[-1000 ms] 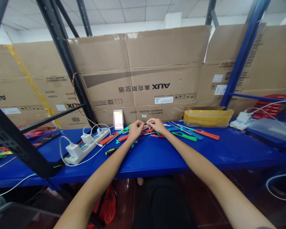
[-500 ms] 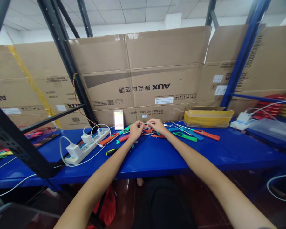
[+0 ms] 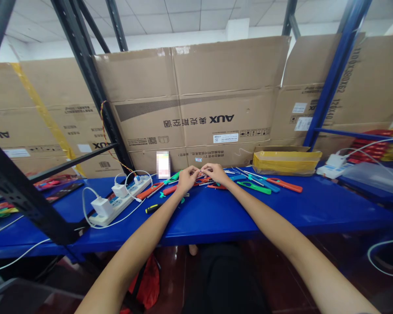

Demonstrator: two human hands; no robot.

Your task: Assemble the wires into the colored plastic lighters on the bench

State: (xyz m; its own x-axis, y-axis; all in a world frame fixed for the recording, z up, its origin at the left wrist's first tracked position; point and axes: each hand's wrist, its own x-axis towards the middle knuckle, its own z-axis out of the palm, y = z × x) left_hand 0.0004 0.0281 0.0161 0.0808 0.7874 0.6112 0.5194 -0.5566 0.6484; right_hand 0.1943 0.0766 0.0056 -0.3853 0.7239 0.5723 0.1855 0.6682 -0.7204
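My left hand and my right hand meet over the back of the blue table, fingertips almost touching. Both are closed in a pinch; whatever lies between the fingers is too small to name. Beneath and around them is a heap of coloured long-necked lighter parts, partly hidden by the hands. To the right lie a green lighter handle, a blue handle and an orange-red lighter. Left of my left hand are another orange lighter and a red handle. A black-and-yellow screwdriver rests near my left forearm.
A white power strip with plugged-in chargers and loose cables stands at left, beside a dark metal post. A phone-like bright panel leans against the cardboard wall. At back right sits a yellow-taped carton.
Both hands stay over the same spot, with their fingertips drawn very slightly closer together. The lighters and the screwdriver have not moved.
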